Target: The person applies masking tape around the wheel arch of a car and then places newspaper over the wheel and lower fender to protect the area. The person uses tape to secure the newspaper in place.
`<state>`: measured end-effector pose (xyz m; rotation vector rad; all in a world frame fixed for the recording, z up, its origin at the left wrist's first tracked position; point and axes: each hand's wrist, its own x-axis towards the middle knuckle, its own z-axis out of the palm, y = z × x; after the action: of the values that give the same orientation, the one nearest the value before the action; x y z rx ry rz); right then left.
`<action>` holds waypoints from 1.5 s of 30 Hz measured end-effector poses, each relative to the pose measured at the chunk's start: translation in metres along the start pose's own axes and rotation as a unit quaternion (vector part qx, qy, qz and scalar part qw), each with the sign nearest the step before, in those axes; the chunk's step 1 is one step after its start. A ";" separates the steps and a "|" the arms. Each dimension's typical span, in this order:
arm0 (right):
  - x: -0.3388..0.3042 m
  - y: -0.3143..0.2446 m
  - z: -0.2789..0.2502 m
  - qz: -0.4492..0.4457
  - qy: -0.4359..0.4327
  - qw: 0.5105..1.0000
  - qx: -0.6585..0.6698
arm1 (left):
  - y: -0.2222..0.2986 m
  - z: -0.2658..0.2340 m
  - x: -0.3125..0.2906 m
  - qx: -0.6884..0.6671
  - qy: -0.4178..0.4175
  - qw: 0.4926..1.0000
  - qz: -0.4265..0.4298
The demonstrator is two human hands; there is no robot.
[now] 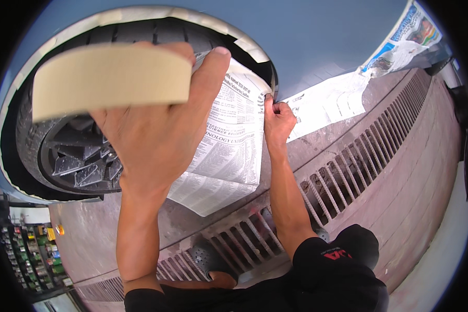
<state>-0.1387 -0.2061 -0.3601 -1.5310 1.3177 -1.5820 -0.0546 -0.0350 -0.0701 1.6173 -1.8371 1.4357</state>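
Note:
Close to the camera, my left hand (158, 122) is closed round a wide roll of masking tape (114, 80), its thumb stretched toward the newspaper. A printed newspaper sheet (229, 156) hangs at the right end of the wheel arch, partly covering the tyre. My right hand (278, 124) pinches the sheet's upper right edge near the arch rim. Strips of masking tape (125, 14) line the arch around the wheel (83, 156). The roll and my left hand hide part of the tyre and of the sheet's left side.
The blue-grey car body (317, 41) fills the top. More newspaper (327, 104) is fixed along its lower edge at right. A ribbed metal floor grate (348, 171) crosses the concrete below. My shoe (208, 257) rests by it. Shelves with small items (31, 249) stand at lower left.

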 end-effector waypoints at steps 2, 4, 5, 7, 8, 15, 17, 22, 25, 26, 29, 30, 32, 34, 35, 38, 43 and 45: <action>0.001 -0.007 -0.006 0.008 -0.009 1.000 0.007 | -0.003 0.006 -0.005 0.018 0.029 0.999 -0.013; 0.003 -0.009 -0.008 0.011 -0.012 1.000 0.013 | -0.007 0.012 -0.009 0.013 0.057 0.998 -0.017; 0.005 -0.006 -0.008 0.001 -0.011 1.000 0.006 | -0.007 0.016 -0.011 0.005 0.071 0.997 -0.017; 0.007 -0.005 -0.005 -0.012 -0.010 1.000 -0.002 | -0.005 0.019 -0.008 -0.014 0.093 0.995 -0.009; 0.007 -0.006 -0.005 -0.008 -0.011 1.000 -0.006 | -0.005 0.021 -0.007 -0.021 0.104 0.994 0.000; 0.006 -0.009 -0.012 -0.016 -0.053 0.998 0.000 | -0.008 0.023 0.001 -0.053 0.115 0.991 0.040; 0.009 -0.008 -0.017 -0.036 -0.063 0.997 0.009 | -0.008 0.023 0.007 -0.064 0.107 0.991 0.057; 0.008 -0.011 -0.017 -0.052 -0.059 0.997 0.010 | 0.001 0.033 0.003 -0.061 0.144 0.987 0.029; 0.011 -0.011 -0.018 -0.063 -0.029 0.997 -0.038 | 0.007 0.027 0.004 -0.061 0.119 0.991 0.023; 0.010 -0.012 -0.015 -0.065 -0.025 0.997 -0.037 | 0.006 0.025 0.004 -0.065 0.108 0.992 0.029; 0.015 -0.009 -0.014 -0.071 -0.003 0.996 -0.050 | 0.012 0.016 0.009 -0.088 0.084 0.992 0.018; 0.018 -0.007 -0.014 -0.071 0.005 0.996 -0.057 | 0.014 0.018 0.011 -0.092 0.083 0.992 0.016; 0.015 -0.010 -0.009 -0.063 0.008 0.996 -0.058 | 0.010 0.016 0.010 -0.082 0.078 0.993 0.023; 0.015 -0.011 -0.008 -0.053 0.009 0.997 -0.062 | 0.006 0.015 0.008 -0.064 0.071 0.995 0.035; 0.016 -0.011 -0.009 -0.048 0.010 0.997 -0.061 | 0.004 0.014 0.007 -0.054 0.063 0.996 0.041; 0.015 -0.011 -0.008 -0.038 0.010 0.997 -0.060 | -0.001 0.013 0.001 -0.019 0.057 0.997 0.048; 0.017 -0.007 -0.001 -0.085 0.024 0.993 -0.076 | -0.001 0.014 -0.019 0.005 0.090 0.994 0.057; 0.019 -0.004 -0.004 -0.039 0.022 0.996 -0.076 | 0.003 0.017 -0.024 -0.009 0.100 0.993 0.056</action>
<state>-0.1451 -0.2207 -0.3482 -1.6661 1.4474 -1.6041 -0.0432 -0.0357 -0.0972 1.3269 -1.8449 1.5598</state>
